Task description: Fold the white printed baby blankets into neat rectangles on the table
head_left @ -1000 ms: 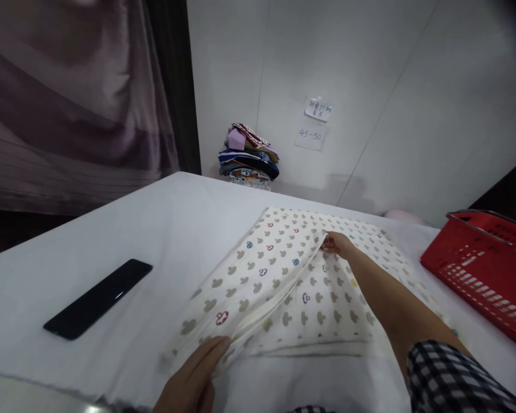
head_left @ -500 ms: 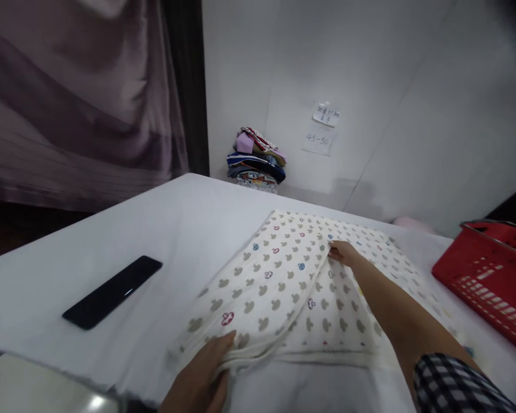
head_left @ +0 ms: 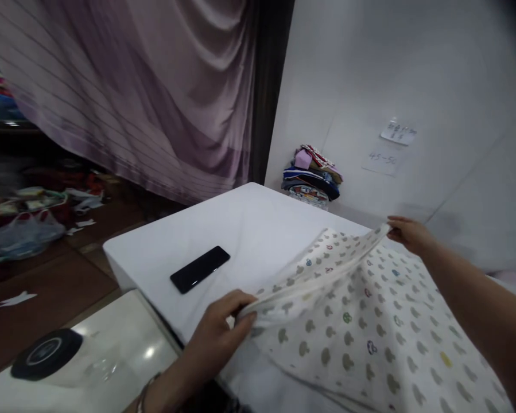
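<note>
A cream cloth [head_left: 361, 321] printed with small grey and coloured mouse-head shapes lies on the white table [head_left: 223, 229]. My left hand [head_left: 221, 338] pinches its near edge, fingers closed on the fabric at the table's front. My right hand [head_left: 408, 234] grips the far corner and holds it raised above the table, so the edge between both hands is lifted and taut.
A black phone [head_left: 200, 268] lies on the table left of the cloth. A stack of folded clothes [head_left: 311, 175] sits at the far edge by the wall. Purple curtain [head_left: 132, 97] hangs left; clutter [head_left: 25, 218] covers the floor. A round black object [head_left: 46, 354] rests on a glossy surface below.
Both hands have lifted the cloth's edge off the table, and the right hand moved up and away. The view swung left; the red basket is out of sight.
</note>
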Demonstrator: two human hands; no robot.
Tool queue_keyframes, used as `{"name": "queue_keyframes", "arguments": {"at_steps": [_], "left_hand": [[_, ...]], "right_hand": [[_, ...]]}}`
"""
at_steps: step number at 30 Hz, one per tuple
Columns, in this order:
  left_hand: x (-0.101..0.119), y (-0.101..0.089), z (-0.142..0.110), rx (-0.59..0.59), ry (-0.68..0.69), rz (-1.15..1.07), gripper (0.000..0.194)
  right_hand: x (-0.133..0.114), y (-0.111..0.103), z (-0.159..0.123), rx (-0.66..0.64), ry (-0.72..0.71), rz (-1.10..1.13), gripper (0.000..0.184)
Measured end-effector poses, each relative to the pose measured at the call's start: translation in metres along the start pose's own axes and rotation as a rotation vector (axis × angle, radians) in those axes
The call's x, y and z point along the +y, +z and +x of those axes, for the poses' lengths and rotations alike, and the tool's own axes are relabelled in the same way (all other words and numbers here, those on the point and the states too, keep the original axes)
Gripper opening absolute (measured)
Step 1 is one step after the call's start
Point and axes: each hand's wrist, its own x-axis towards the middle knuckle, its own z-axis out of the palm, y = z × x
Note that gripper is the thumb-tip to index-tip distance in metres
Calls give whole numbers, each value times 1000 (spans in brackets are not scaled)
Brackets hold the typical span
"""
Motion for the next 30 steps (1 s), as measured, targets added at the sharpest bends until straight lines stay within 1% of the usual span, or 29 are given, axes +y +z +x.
{"name": "queue_keyframes", "arguments": {"at_steps": [4,7,9,12,15,18,21,22,24,26,30], "left_hand": [[-13,-39,27,258,-95,-143,23],[-33,-63,50,421,-159,-191,28],[-50,-76,64,486,-172,-157,29],[-77,-91,78,496,-229,19,30],[-95,-99,79,451,-371,282,34],[-105,-99,73,368,-470,475,36],[-113,-95,66,301,-550,602,37],[-116,-93,65,292,-573,629,37],[-123,-89,63,290,-602,650,36],[-130,-85,61,321,-600,642,35],[-143,-80,56,435,-541,577,34]], "right_hand": [[-50,63,16,-82,-47,-85,26],[-75,116,26,-138,-99,-101,26],[-82,152,32,-167,-119,-95,22],[-77,208,39,-191,-126,-67,17],[-58,261,45,-205,-110,-44,19],[-30,310,49,-226,-81,-43,16],[3,350,51,-249,-53,-62,5],[15,361,52,-257,-44,-72,10],[38,377,51,-275,-30,-97,20],[60,386,48,-320,-22,-131,24],[99,387,26,-504,-60,-236,45]]}}
